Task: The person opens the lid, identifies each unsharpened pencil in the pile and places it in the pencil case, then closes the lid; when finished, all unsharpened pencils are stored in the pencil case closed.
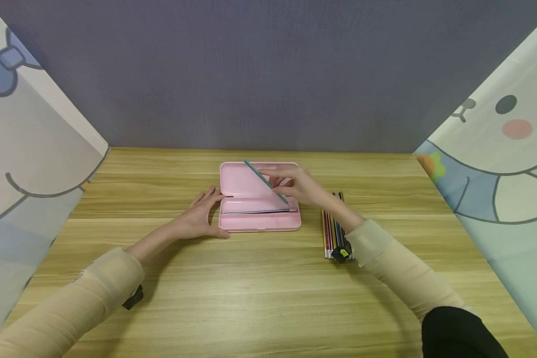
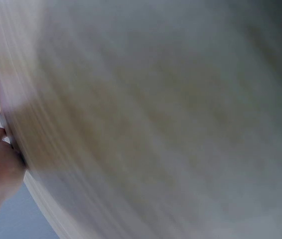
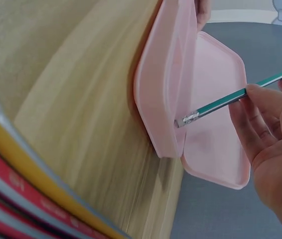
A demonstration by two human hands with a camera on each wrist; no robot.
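Note:
A pink pencil case (image 1: 260, 229) lies opened out on the table, its lid (image 1: 232, 180) folded back toward the far side. Inside the case's near half, a dark pencil (image 1: 259, 212) lies lengthwise. My right hand (image 1: 295, 184) pinches a green pencil (image 1: 265, 180) between thumb and fingers, holding it slanted over the case. In the right wrist view the pencil's eraser end (image 3: 187, 119) points down at the tray's inside near its end wall. My left hand (image 1: 199, 216) rests at the case's left end, fingers spread and thumb at the front corner.
Several pencils (image 1: 328, 233) in mixed colours lie together right of the case, under my right forearm. A small black object with a yellow mark (image 1: 341, 252) overlaps their near ends. A dark grey panel (image 1: 259, 74) stands behind the wooden table (image 1: 250, 298).

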